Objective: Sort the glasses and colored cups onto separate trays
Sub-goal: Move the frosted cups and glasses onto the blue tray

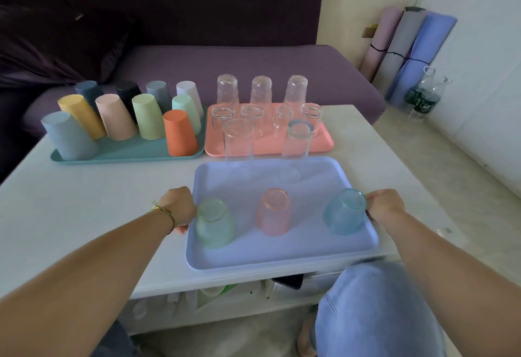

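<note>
A lavender tray [282,258] lies at the white table's near edge. My left hand [179,208] grips its left rim and my right hand [384,206] grips its right rim. On it stand, upside down, a green tinted glass [214,224], a pink one [273,211], a blue one [345,211] and two tall clear glasses [238,142], [298,141]. A teal tray [127,153] at the back left holds several upturned coloured cups, among them an orange cup [180,136]. A salmon tray [324,142] beside it holds several upturned clear glasses.
A purple sofa [253,66] runs behind the table [84,201]. Rolled mats [408,52] and plastic bottles [423,97] stand at the right wall. My knee in jeans [375,308] is at the table's front right. A shelf under the table holds small items.
</note>
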